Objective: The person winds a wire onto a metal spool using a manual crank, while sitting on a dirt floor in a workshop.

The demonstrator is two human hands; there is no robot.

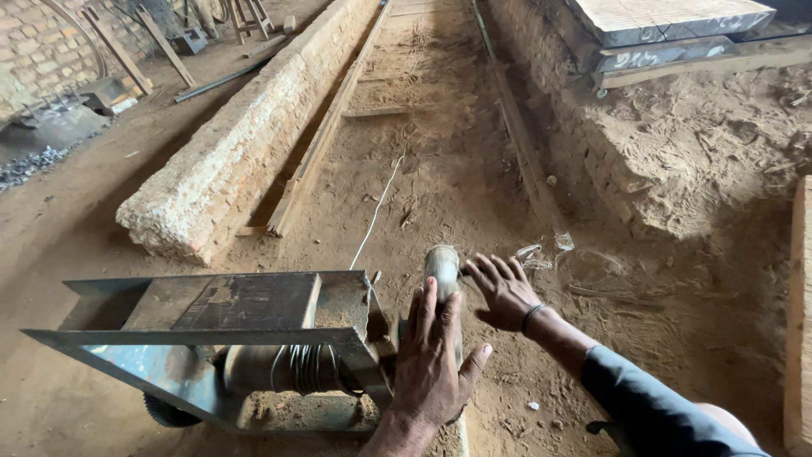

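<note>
In the head view, the left hand (431,360) is lying flat, fingers spread, on the worn handle (442,271) beside the steel winch frame (254,338); the right hand (505,292) is hovering open, gripping nothing. Pressing evenly should be keeping the cable drum (288,368) winding tidily; the white cord (376,211) is trailing along the sandy floor (457,169).
</note>
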